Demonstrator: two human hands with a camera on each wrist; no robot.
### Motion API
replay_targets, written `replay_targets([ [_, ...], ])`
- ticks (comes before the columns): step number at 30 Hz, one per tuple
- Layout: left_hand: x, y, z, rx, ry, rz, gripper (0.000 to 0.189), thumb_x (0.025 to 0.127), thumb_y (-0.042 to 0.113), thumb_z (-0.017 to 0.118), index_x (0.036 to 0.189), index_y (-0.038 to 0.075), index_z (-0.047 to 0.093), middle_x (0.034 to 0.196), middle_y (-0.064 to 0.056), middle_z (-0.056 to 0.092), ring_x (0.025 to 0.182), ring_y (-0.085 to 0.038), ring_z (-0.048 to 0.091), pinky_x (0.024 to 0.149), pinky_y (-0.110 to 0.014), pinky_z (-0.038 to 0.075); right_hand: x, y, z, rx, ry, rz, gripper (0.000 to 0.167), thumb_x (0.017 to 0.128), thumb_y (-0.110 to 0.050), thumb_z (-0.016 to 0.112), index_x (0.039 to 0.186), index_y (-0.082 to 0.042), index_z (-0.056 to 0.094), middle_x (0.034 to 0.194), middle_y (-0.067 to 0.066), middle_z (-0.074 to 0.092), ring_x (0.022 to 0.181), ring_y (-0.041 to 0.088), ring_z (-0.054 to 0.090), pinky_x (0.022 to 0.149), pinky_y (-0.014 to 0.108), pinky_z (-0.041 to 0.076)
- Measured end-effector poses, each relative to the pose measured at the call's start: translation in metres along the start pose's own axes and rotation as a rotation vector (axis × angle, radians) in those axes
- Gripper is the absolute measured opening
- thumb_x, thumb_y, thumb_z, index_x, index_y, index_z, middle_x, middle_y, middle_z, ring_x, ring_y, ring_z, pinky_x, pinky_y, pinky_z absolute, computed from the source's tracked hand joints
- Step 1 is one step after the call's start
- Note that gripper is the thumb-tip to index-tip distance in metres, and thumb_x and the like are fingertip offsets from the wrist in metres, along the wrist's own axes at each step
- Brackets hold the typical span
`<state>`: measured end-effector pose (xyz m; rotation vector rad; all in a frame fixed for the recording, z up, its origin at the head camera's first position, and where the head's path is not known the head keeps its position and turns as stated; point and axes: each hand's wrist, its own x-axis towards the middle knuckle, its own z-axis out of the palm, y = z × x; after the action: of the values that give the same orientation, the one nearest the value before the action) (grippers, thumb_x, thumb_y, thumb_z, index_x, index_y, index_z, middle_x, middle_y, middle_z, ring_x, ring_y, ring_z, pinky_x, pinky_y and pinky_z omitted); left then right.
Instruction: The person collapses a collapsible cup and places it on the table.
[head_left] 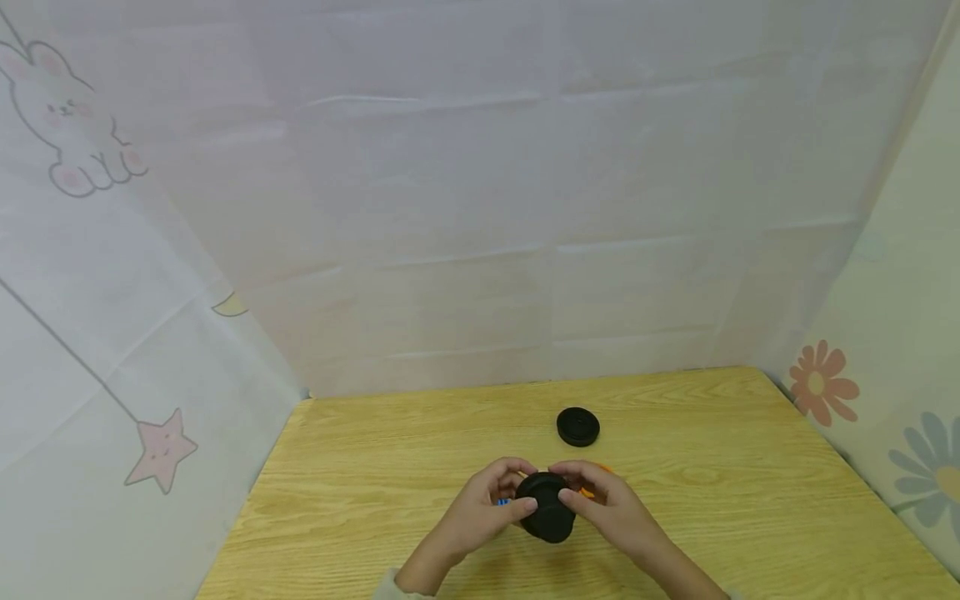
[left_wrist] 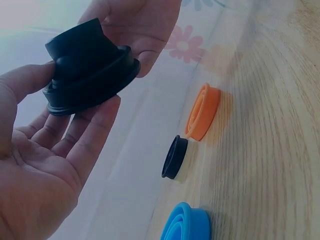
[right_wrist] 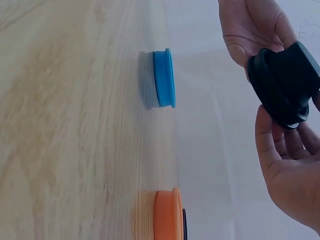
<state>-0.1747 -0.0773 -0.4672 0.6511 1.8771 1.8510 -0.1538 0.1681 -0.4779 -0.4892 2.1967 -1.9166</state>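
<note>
Both hands hold a black collapsible cup (head_left: 550,518), partly popped out into steps, above the near part of the table. My left hand (head_left: 480,507) grips its left side, thumb on the stepped face and fingers around the rim. On the opposite side my right hand (head_left: 617,510) pinches it in the same way. In the left wrist view the cup (left_wrist: 90,70) is tilted, its narrower section facing up and its wide rim below. The right wrist view shows the left hand (right_wrist: 257,25) behind the cup and the right hand (right_wrist: 292,175) under it.
A flat black ringed disc (head_left: 577,427) lies on the wooden table (head_left: 375,467) beyond the hands. Flat ringed orange (left_wrist: 204,112) and blue (right_wrist: 164,78) pieces lie nearer, mostly hidden by the hands in the head view. Printed cloth (head_left: 450,208) walls the back and sides.
</note>
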Motion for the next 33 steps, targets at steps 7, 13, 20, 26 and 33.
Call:
replay_targets([
  [7,-0.0007,-0.0008,0.0010,0.068,0.026,0.025,0.039,0.097,0.018,0.070,0.130,0.005,0.056,0.102,-0.007,0.068,0.094,-0.018,0.063,0.087,-0.032,0.051,-0.0013,-0.0012,-0.0060,0.052,-0.104,-0.007,0.042,0.104,-0.017,0.059,0.143,-0.002,0.052,0.128,0.021,0.057,0.111,0.018,0.061,0.089,0.029,0.056],
  [13,-0.0019,-0.0005,0.0009,0.058,0.017,0.028,0.039,0.096,0.017,0.070,0.130,0.004,0.056,0.102,-0.007,0.068,0.092,-0.017,0.062,0.086,-0.031,0.052,-0.0018,-0.0028,-0.0066,0.075,-0.136,-0.010,0.041,0.104,-0.016,0.058,0.142,-0.003,0.052,0.128,0.020,0.059,0.112,0.019,0.061,0.091,0.030,0.055],
  [20,-0.0016,-0.0016,0.0007,0.116,0.029,0.024,0.038,0.096,0.019,0.070,0.130,0.007,0.060,0.103,-0.005,0.068,0.092,-0.016,0.062,0.088,-0.034,0.050,-0.0019,-0.0033,-0.0070,0.033,-0.146,-0.019,0.037,0.103,-0.015,0.059,0.138,-0.004,0.055,0.125,0.019,0.060,0.108,0.020,0.059,0.091,0.030,0.054],
  [26,0.0006,-0.0042,0.0021,0.183,0.073,0.028,0.034,0.095,0.019,0.071,0.126,0.009,0.063,0.099,-0.002,0.068,0.090,-0.015,0.061,0.088,-0.035,0.049,0.0006,-0.0028,-0.0063,0.004,-0.142,-0.041,0.037,0.102,-0.018,0.062,0.135,-0.005,0.056,0.123,0.019,0.061,0.108,0.020,0.059,0.092,0.029,0.054],
  [33,0.0033,-0.0084,0.0054,0.239,0.122,0.049,0.032,0.092,0.018,0.074,0.123,0.015,0.065,0.094,0.001,0.068,0.086,-0.013,0.062,0.085,-0.034,0.049,0.0027,0.0002,-0.0041,-0.043,-0.115,-0.095,0.033,0.100,-0.019,0.065,0.130,-0.007,0.058,0.115,0.017,0.063,0.100,0.019,0.061,0.088,0.030,0.058],
])
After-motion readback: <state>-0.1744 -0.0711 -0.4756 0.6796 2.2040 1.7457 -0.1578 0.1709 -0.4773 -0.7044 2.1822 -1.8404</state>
